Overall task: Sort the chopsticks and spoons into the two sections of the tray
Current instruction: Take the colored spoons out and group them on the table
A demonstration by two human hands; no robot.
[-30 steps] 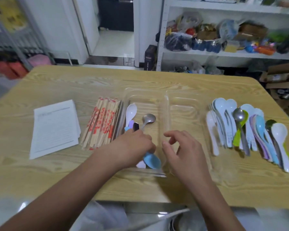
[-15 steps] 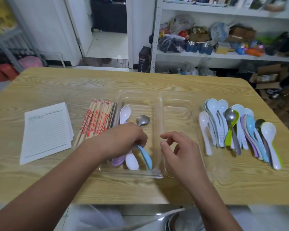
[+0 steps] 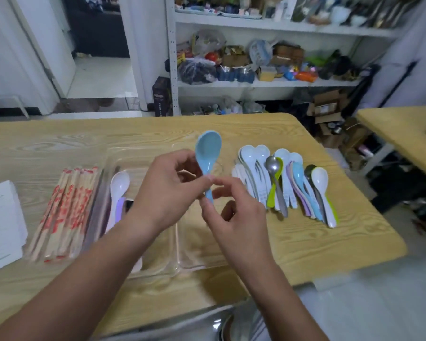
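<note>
We see clear tray (image 3: 182, 264): left section holds white spoon (image 3: 119, 183), purple spoon (image 3: 119, 208). Our left hand (image 3: 167, 193) pinches blue spoon (image 3: 208, 148) handle upright; right hand (image 3: 234, 212) pinches handle's lower end.

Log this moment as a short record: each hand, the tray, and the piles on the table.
left hand: pinches the blue spoon by its handle, bowl up, above the tray
right hand: fingertips at the handle's lower end, apparently pinching it
tray: clear, two sections; white spoon and purple spoon lie in the left section
chopsticks: on the table, left of the tray
spoon pile: on the table, right of the tray
paper: far left
</note>
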